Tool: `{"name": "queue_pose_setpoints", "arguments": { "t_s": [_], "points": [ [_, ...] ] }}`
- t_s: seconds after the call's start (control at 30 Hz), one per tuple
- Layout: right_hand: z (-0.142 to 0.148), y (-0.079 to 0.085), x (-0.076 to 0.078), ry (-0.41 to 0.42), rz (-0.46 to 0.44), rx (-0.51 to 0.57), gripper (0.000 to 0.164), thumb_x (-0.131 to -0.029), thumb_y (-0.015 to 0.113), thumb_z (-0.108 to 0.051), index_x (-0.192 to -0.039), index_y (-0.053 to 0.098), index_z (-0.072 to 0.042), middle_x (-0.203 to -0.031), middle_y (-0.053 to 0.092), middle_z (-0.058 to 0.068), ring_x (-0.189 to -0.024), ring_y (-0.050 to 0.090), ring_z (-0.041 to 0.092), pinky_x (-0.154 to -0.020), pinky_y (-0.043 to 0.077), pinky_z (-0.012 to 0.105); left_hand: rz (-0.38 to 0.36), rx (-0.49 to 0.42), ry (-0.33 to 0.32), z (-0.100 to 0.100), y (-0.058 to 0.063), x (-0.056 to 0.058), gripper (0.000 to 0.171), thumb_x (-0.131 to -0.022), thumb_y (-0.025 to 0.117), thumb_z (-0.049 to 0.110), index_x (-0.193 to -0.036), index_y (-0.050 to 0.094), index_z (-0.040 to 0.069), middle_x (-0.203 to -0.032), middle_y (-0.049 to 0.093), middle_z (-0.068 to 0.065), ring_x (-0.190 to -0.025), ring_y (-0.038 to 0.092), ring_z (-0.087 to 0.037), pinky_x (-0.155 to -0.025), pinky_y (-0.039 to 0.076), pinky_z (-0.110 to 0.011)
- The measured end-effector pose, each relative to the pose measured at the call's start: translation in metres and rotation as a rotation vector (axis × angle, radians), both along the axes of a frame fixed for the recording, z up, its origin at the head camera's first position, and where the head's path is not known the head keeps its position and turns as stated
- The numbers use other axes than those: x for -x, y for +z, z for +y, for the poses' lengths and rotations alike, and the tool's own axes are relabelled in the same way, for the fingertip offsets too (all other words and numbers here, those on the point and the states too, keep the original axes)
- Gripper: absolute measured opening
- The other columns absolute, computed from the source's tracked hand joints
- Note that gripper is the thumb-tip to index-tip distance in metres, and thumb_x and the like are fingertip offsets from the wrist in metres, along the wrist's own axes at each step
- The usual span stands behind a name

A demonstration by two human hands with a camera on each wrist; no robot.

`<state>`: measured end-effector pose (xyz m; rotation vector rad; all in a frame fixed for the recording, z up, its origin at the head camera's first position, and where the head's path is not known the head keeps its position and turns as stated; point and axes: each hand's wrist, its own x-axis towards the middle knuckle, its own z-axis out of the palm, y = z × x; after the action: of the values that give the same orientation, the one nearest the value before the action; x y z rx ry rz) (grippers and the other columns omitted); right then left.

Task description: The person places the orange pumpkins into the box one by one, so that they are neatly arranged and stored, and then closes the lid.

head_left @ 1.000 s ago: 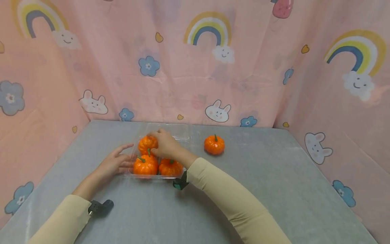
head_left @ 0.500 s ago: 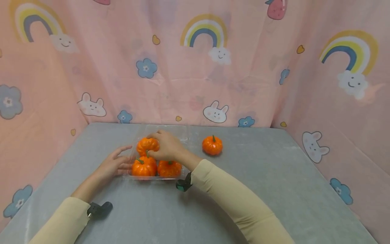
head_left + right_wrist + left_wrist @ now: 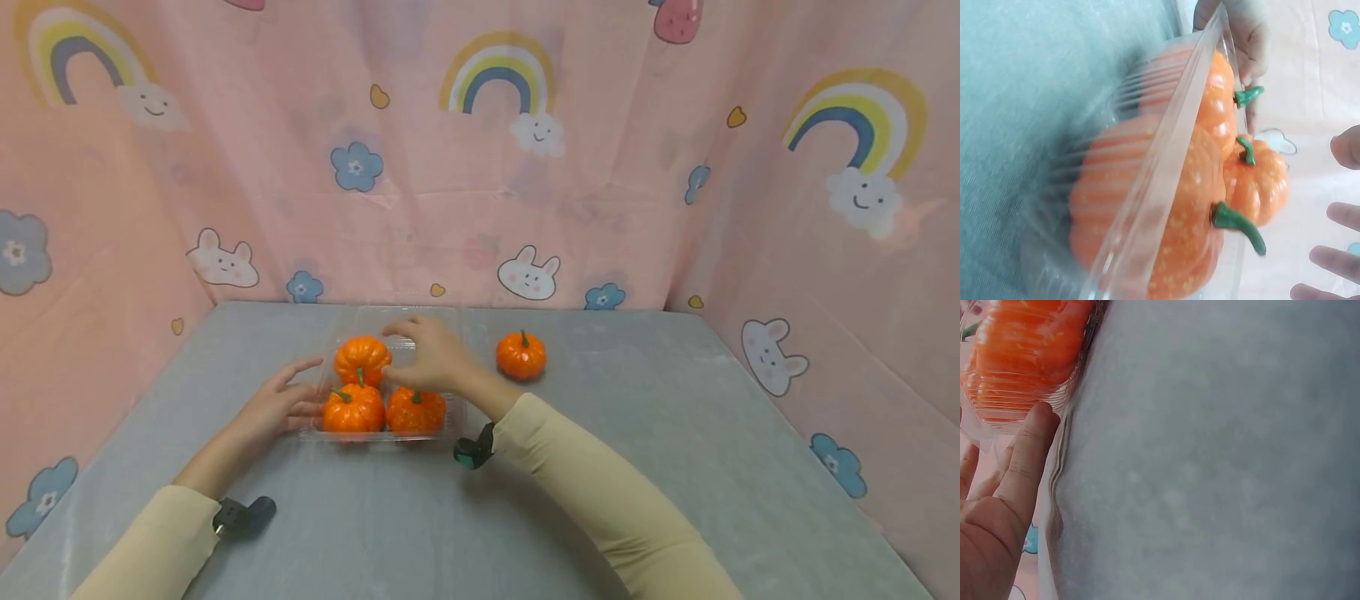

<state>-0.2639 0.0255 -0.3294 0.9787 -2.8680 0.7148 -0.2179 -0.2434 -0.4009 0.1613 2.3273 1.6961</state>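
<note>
A clear plastic clamshell box (image 3: 420,437) lies on the table with its lid folded back. Inside sit a front left pumpkin (image 3: 354,410), a front right pumpkin (image 3: 417,413) and a back left pumpkin (image 3: 363,360), all small, orange and green-stemmed. My left hand (image 3: 273,406) touches the box's left side with straight fingers; in the left wrist view a fingertip (image 3: 1040,415) meets the ribbed wall. Spread fingers show on my right hand (image 3: 431,357), which hovers over the back right part of the box, just right of the back left pumpkin, holding nothing.
Another small orange pumpkin (image 3: 521,356) stands on the grey table (image 3: 637,417) to the right of the box. A pink curtain (image 3: 450,208) with rainbows and bunnies encloses the table at the back and sides.
My right hand has let go of the back left pumpkin and moved a little to the right, its fingers spreading. That pumpkin rests in the box. My left hand has stayed in place.
</note>
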Motion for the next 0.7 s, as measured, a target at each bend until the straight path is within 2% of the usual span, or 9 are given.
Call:
{"name": "queue_pose_setpoints", "arguments": {
  "t_s": [0.3, 0.47, 0.7],
  "points": [
    [0.021, 0.001, 0.002, -0.035, -0.018, 0.03, 0.051, -0.084, 0.068, -0.04, -0.131, 0.058, -0.022, -0.137, 0.053, 0.003, -0.124, 0.052, 0.025, -0.099, 0.048, 0.044, -0.013, -0.023, -0.003, -0.002, -0.002, 0.001, 0.064, -0.101, 0.045, 0.036, -0.154, 0.015, 0.017, -0.145, 0.041, -0.029, -0.108, 0.066, -0.024, -0.09, 0.056, -0.036],
    [0.033, 0.0, 0.005, -0.065, 0.004, 0.029, 0.05, -0.084, 0.067, -0.043, -0.129, 0.059, -0.023, -0.139, 0.052, 0.0, -0.125, 0.051, 0.022, -0.099, 0.048, 0.044, -0.003, -0.008, -0.004, -0.002, -0.003, 0.002, 0.064, -0.101, 0.044, 0.037, -0.154, 0.015, 0.017, -0.145, 0.041, -0.03, -0.108, 0.066, -0.025, -0.09, 0.056, -0.036],
    [0.051, 0.0, 0.008, -0.082, 0.009, 0.073, 0.05, -0.083, 0.069, -0.04, -0.127, 0.06, -0.021, -0.136, 0.053, 0.003, -0.124, 0.052, 0.024, -0.1, 0.048, 0.045, -0.005, 0.0, -0.001, -0.002, -0.003, 0.002, 0.063, -0.101, 0.045, 0.036, -0.154, 0.016, 0.017, -0.145, 0.042, -0.029, -0.11, 0.065, -0.027, -0.091, 0.055, -0.037]
  ]
}}
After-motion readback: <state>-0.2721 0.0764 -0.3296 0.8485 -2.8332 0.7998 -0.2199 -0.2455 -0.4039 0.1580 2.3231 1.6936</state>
